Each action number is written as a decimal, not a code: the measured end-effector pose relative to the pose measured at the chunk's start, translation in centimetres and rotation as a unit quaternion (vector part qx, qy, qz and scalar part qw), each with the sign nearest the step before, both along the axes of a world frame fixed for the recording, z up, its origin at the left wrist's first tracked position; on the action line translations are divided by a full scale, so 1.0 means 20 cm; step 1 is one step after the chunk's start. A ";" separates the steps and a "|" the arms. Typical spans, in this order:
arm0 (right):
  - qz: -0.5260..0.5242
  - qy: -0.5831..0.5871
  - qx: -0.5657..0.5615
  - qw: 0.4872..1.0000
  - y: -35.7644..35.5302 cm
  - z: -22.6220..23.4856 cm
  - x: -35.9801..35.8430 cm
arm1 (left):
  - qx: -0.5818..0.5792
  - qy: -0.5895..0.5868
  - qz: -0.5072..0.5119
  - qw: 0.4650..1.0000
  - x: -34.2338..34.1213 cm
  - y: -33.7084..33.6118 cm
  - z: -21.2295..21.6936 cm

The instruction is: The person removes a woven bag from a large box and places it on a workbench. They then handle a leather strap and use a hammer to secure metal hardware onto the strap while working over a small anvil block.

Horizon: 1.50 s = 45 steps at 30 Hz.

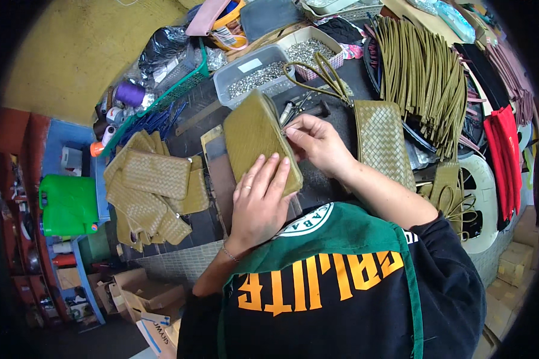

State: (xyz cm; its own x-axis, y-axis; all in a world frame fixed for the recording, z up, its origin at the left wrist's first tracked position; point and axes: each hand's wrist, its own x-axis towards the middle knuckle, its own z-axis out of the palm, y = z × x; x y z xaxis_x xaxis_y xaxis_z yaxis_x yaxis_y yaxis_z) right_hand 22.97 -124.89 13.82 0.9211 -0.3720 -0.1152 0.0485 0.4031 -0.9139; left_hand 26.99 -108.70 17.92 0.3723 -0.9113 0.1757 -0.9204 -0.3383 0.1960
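Note:
An olive woven zip wallet [254,137] stands tilted over the dark worktop in front of me. My left hand [260,194] lies against its face with the fingers stretched out, pressing near the lower corner. At the right edge of the wallet my right hand [317,143] is closed in a pinch on what looks like its small zip pull, mostly hidden by the fingers. Beside my right forearm lies another olive woven wallet [386,143], with a looped olive strap [323,78] above it. Small tools [290,110] lie just beyond my right fingertips.
Several olive woven pieces [156,173] are piled at left. Beyond the wallet stand a clear bin [224,90] and a white basket [341,58] of small metal parts. A bundle of olive straps [422,72] lies at far right, near red fabric [503,161]. A green jug [69,203] stands farther left.

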 end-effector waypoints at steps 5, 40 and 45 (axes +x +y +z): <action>-0.192 -0.038 -0.268 0.943 -0.22 -0.04 0.11 | -0.165 0.029 -0.077 0.983 0.01 0.04 0.02; -0.368 0.250 -0.578 0.684 -0.74 0.21 -0.31 | -0.307 0.771 -0.259 0.495 0.37 -0.51 0.18; -0.297 0.519 -0.556 0.577 -1.04 -0.04 -0.60 | -0.243 0.628 -0.249 0.696 0.33 -0.50 0.13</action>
